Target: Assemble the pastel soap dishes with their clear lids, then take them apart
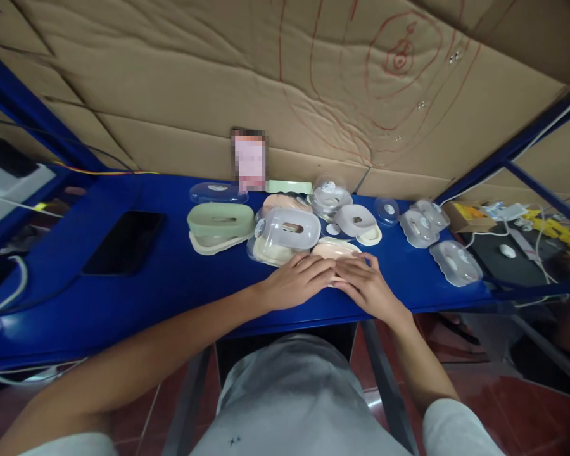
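Both hands meet at the front of the blue table over a pale peach plastic box part (336, 251). My left hand (300, 278) curls its fingers over the near left side, and my right hand (363, 282) grips the right side, fingertips close together. The hands hide most of the near side. Just beyond lies a grey-white oval box top with a slot (306, 235), under a clear cover. A smaller pale lid with a slot (356, 220) rests on a cream base. To the left, a light green slotted box (221, 218) sits tilted on a cream tray.
Clear round covers (330, 193) stand at the back, and several clear-covered boxes (456, 263) lie at the right. A black phone (123, 242) lies on the left. A blurred-out upright screen or card (249, 159) leans against the cardboard wall (180, 95). Blue frame bars (541, 190) border the right.
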`<state>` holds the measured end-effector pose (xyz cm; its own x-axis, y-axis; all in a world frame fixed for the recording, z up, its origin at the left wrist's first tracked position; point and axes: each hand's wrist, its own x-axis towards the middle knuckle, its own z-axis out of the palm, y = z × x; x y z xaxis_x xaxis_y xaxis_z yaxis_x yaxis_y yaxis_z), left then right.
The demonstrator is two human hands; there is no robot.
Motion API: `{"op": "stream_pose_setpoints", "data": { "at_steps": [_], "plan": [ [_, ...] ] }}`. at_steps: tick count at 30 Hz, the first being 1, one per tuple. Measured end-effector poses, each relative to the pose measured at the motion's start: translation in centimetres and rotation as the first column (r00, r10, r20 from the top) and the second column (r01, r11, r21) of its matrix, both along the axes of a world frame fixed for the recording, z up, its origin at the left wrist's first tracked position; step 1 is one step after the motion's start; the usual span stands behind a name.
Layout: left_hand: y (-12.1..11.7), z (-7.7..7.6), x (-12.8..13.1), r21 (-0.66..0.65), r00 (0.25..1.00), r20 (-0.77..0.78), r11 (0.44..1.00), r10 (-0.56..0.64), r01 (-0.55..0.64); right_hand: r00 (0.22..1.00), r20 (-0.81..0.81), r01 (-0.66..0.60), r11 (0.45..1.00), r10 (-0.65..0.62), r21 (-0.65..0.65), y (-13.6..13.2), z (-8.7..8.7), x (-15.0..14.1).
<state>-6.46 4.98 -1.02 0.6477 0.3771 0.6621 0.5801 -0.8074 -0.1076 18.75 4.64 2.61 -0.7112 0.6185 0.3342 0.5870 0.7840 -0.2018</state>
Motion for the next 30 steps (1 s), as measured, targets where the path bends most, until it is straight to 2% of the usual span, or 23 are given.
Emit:
{"op": "stream_pose_setpoints", "data": {
  "at_steps": [3,6,8,10,13,15,17,19,21,22,24,26,28,30],
  "plan": [
    [-0.4,0.0,0.0,0.096,1.000,0.026,0.995,0.011,-0.014,0.996,-0.092,-0.004,0.998,0.009,0.058,0.5,-0.2,0.4],
    [-0.6,0.0,-0.1,0.088,0.996,-0.083,0.995,-0.036,0.043,0.991,-0.136,0.035,0.980,-0.008,0.197,1.4,0.4,0.5],
    [-0.6,0.0,-0.1,0.029,0.981,-0.161,0.993,-0.106,0.112,0.991,-0.130,0.080,0.952,-0.043,0.295,3.0,1.6,-0.1],
    [-0.6,0.1,0.0,-0.038,0.964,-0.190,0.983,-0.184,0.180,0.992,-0.102,0.107,0.935,-0.077,0.338,5.6,3.2,-1.3],
    [-0.5,0.4,0.0,-0.100,0.953,-0.186,0.970,-0.238,0.222,0.987,-0.072,0.160,0.931,-0.144,0.329,9.7,5.8,-3.7],
    [-0.4,0.6,-0.2,-0.107,0.951,-0.205,0.971,-0.232,0.214,0.981,-0.092,0.190,0.935,-0.170,0.300,10.8,6.9,-4.7],
    [-0.4,0.9,-0.5,-0.099,0.956,-0.204,0.976,-0.209,0.192,0.985,-0.137,0.136,0.966,-0.107,0.218,9.9,7.3,-4.6],
    [-0.3,1.3,-0.8,-0.096,0.973,-0.143,0.981,-0.179,0.166,0.990,-0.139,-0.015,0.997,0.026,0.080,7.3,7.1,-3.5],
    [-0.3,1.8,-1.0,-0.101,0.990,-0.032,0.986,-0.137,0.133,0.991,-0.065,-0.120,0.991,0.117,-0.051,4.3,6.6,-1.8],
    [-0.3,2.1,-1.1,-0.103,0.993,0.021,0.987,-0.118,0.120,0.992,-0.009,-0.126,0.988,0.125,-0.086,2.9,6.4,-0.9],
    [-0.4,2.6,-1.3,-0.095,0.992,0.096,0.991,-0.084,0.093,0.994,0.076,-0.073,0.995,0.078,-0.066,1.0,6.0,0.5],
    [-0.4,2.9,-1.5,-0.062,0.986,0.159,0.997,-0.044,0.054,0.995,0.093,-0.036,0.999,0.035,0.011,0.8,5.8,1.3],
    [-0.5,3.0,-1.5,-0.006,0.973,0.229,1.000,0.001,0.000,0.999,0.046,-0.011,0.995,0.006,0.100,2.3,5.8,1.2],
    [-0.5,2.9,-1.6,0.040,0.960,0.279,0.998,0.034,-0.047,0.998,-0.030,0.052,0.982,-0.047,0.181,5.3,5.9,0.3]
  ]
}}
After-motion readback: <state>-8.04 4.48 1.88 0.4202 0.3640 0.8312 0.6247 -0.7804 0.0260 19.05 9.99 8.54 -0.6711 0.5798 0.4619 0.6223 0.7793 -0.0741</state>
